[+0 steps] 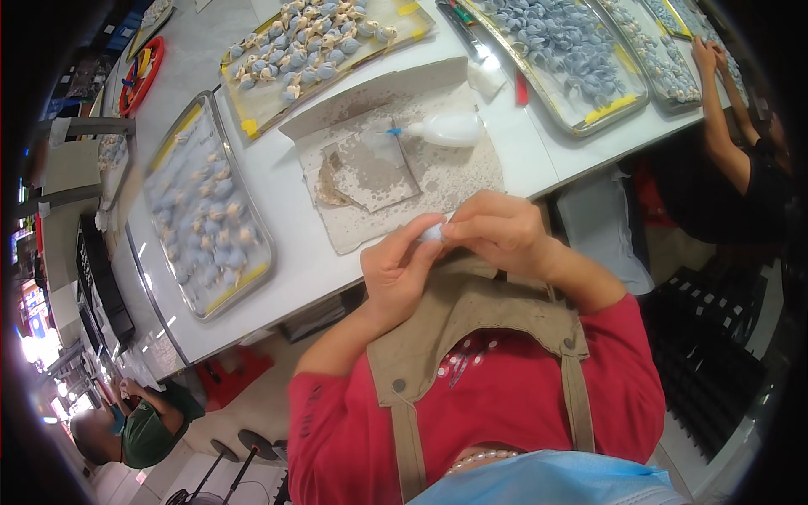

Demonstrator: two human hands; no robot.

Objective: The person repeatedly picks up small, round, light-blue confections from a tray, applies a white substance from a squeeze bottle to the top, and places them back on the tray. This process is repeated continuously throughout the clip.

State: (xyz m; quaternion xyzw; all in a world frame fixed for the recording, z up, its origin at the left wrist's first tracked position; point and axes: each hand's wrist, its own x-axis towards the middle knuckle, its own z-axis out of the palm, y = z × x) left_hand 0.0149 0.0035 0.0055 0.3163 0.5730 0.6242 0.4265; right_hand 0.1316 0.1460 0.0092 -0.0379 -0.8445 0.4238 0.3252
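Near the table's front edge, just above my apron, both hands meet at a small rounded pale blue piece (431, 233). My left hand (396, 271) is closed, pinching it between thumb and fingers. My right hand (501, 234) is closed too, its fingertips pressed on the right end of the piece and hiding part of it. Beyond my hands lies a stained cardboard sheet (471, 181), with a smaller smeared card (374, 172) on it. A white squeeze bottle (454, 129) with a blue tip lies on the cardboard's far part.
At left stands a metal tray (268, 263) of blue and cream pieces. A board (412, 34) of similar pieces lies at the back. Another tray (635, 107) of blue pieces stands back right. Co-workers sit right (732, 160) and lower left (156, 425).
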